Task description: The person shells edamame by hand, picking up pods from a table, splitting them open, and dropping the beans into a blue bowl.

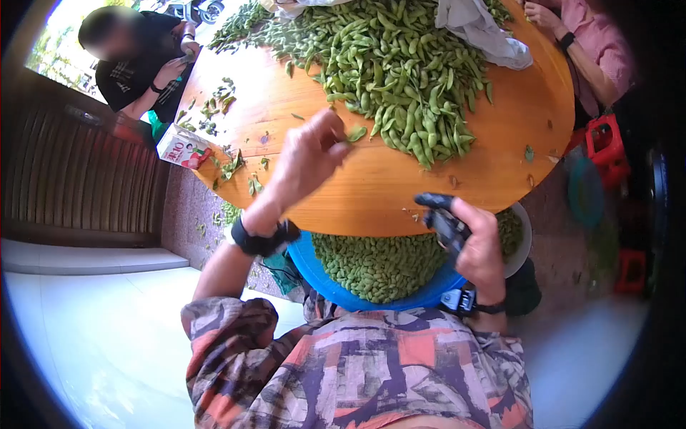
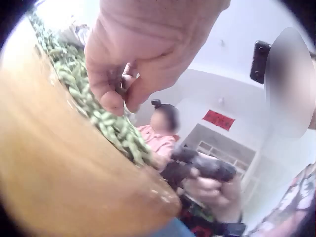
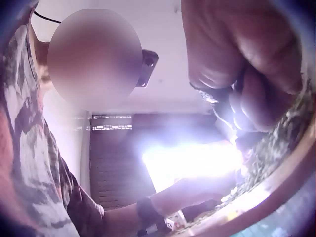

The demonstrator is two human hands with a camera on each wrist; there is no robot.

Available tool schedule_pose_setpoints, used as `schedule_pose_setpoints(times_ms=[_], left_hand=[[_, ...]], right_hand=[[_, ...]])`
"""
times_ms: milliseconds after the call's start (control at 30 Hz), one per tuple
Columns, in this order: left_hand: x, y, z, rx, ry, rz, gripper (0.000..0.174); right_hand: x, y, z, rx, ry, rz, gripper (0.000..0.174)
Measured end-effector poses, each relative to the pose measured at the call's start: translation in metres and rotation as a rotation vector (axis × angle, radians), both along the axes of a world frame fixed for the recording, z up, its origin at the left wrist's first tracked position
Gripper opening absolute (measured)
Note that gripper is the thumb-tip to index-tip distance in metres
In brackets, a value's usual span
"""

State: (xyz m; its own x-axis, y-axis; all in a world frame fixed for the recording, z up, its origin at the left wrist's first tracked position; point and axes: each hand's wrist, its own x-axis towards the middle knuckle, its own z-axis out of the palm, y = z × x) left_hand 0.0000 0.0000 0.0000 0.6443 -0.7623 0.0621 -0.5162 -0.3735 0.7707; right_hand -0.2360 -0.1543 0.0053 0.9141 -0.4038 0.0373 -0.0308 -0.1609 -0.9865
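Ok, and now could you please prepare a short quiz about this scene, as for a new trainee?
1. Multiple choice: in the head view, what colour is the tub that shows below the near edge of the table?
A) red
B) blue
C) yellow

2. True or false: the large heap of green pods lies on top of the table.

3. Short answer: in the head view, which of the wearer's two hands is nearer to the printed carton?

Key: 1. B. 2. True. 3. The left hand.
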Motion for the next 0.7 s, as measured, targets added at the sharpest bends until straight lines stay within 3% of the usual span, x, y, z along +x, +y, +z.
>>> schedule_pose_setpoints(times_ms=[100,133,267,367,433,500,533,600,633,700], left_hand=[[-0.049,0.008,0.012,-0.217,0.579,-0.173,0.011],[-0.058,0.011,0.006,-0.309,0.736,-0.211,0.009],[-0.083,0.016,-0.011,-0.466,0.823,-0.182,0.008],[-0.093,0.018,-0.016,-0.382,0.649,-0.078,0.008],[-0.095,0.019,-0.017,-0.322,0.541,-0.061,0.01],[-0.096,0.018,-0.015,-0.278,0.135,-0.077,0.011],[-0.096,0.017,-0.015,-0.278,0.134,-0.077,0.011],[-0.093,0.017,-0.017,-0.336,-0.159,-0.134,0.014],[-0.093,0.019,-0.017,-0.337,-0.165,-0.134,0.014],[-0.095,0.024,-0.02,-0.342,0.237,-0.108,0.011]], right_hand=[[0.023,0.015,0.004,0.033,0.074,-0.009,0.031],[0.028,0.019,0.004,0.18,0.08,-0.007,0.032],[0.024,0.018,-0.011,0.555,0.032,0.088,0.035],[0.022,0.02,-0.013,0.653,0.044,0.085,0.036],[0.021,0.02,-0.013,0.587,0.067,0.08,0.036],[0.021,0.019,-0.011,0.52,0.088,0.074,0.037],[0.021,0.019,-0.011,0.433,0.114,0.069,0.033],[0.021,0.017,-0.011,0.345,0.132,0.066,0.03],[0.019,0.017,-0.015,0.314,0.092,0.077,0.024],[0.017,0.016,-0.017,0.282,0.047,0.095,0.019]])
